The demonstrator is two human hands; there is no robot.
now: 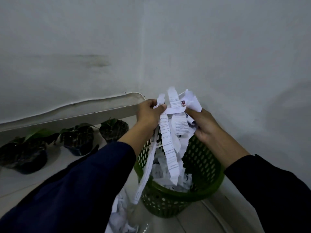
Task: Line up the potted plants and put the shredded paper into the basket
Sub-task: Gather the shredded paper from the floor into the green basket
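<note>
Both hands hold a bunch of shredded paper strips (170, 137) above a green perforated basket (200, 167) standing in the room corner. My left hand (149, 113) pinches the strips at the top left; my right hand (203, 125) grips the crumpled right side of the bunch. Long printed strips hang down into the basket, and one trails outside its left rim. More shredded paper lies inside the basket. Three potted plants (79, 138) in dark pots stand in a row along the left wall.
More crumpled paper (122, 216) lies on the pale floor in front of the basket, partly in clear plastic. White walls meet in a corner right behind the basket. A cable runs along the left wall above the skirting.
</note>
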